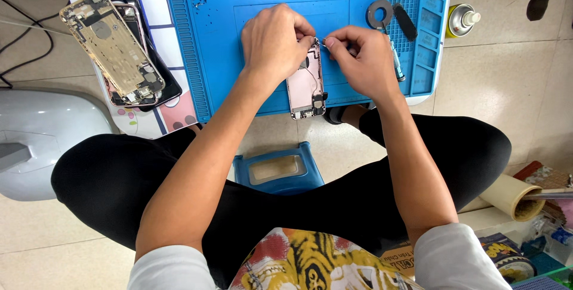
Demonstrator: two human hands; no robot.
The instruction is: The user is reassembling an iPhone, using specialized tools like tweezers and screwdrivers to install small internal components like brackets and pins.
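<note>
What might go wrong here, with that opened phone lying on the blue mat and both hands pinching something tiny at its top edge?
1. The opened phone shell overhangs the near edge of the blue mat; a nudge might tip it onto the floor.
2. The left hand and right hand pinch something very small; if dropped, it may be hard to find.
3. The stacked phone shells lie near the left elbow's side, at the table edge, and may get knocked.

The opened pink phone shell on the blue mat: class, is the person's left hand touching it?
Touching. The head view shows the left hand resting its fingers on the upper edge of the phone shell, with no gap between.
</note>
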